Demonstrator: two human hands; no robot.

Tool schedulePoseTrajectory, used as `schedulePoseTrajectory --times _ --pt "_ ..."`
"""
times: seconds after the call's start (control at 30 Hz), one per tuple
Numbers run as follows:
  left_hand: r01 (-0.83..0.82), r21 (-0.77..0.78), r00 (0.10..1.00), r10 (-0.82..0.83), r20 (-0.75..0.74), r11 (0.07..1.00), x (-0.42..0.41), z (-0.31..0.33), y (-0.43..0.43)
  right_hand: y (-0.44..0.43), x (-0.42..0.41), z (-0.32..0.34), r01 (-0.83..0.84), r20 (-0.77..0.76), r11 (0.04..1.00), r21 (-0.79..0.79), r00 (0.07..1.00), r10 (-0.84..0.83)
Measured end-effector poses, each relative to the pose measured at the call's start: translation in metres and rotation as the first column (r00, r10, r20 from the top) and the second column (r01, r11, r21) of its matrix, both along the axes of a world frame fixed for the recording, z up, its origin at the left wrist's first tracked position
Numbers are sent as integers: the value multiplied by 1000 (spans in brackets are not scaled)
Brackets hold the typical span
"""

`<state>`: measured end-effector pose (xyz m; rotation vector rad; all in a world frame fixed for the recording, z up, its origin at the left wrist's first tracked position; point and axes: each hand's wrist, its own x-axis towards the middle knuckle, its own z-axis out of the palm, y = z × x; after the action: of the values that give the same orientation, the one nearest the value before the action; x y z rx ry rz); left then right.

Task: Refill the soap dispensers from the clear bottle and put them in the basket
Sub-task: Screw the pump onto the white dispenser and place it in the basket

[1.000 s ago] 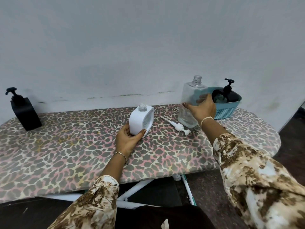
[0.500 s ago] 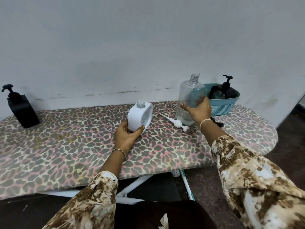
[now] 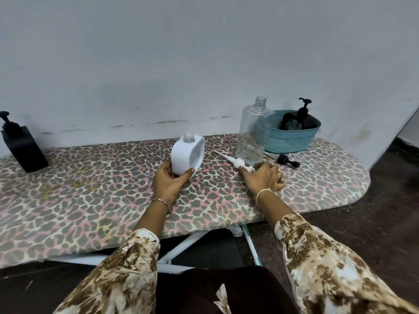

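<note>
A white soap dispenser stands uncapped on the leopard-print board; my left hand grips its lower end. Its white pump lies on the board to the right, and my right hand pinches the pump's head. Just behind, the clear bottle stands upright and uncapped, free of both hands. The teal basket at the back right holds a black dispenser.
A second black dispenser stands at the board's far left near the wall. A black pump lies in front of the basket. The board's rounded end is to the right, with dark floor beyond.
My right hand has let go of the clear bottle, which now stands on the board, and dropped down to the white pump. My left hand stays on the white dispenser.
</note>
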<state>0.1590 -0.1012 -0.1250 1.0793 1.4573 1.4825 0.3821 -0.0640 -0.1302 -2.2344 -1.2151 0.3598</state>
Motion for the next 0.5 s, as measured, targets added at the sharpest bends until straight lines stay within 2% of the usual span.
schedulePoseTrajectory --times 0.2,0.27,0.4,0.5 --pt "-16 9 1000 16 -18 1000 1 0 -2 -6 -1 -4 -85 107 996 25 991 82" --pt "-20 2 1000 20 -18 1000 1 0 -2 -7 -1 -4 -114 35 988 103 993 110" --pt "-25 -8 1000 25 -15 1000 -1 -1 0 -9 -3 0 -113 -234 919 378 949 213" --pt "-25 -3 999 25 -38 1000 -1 0 0 -8 -6 13 -54 -311 864 501 920 238"
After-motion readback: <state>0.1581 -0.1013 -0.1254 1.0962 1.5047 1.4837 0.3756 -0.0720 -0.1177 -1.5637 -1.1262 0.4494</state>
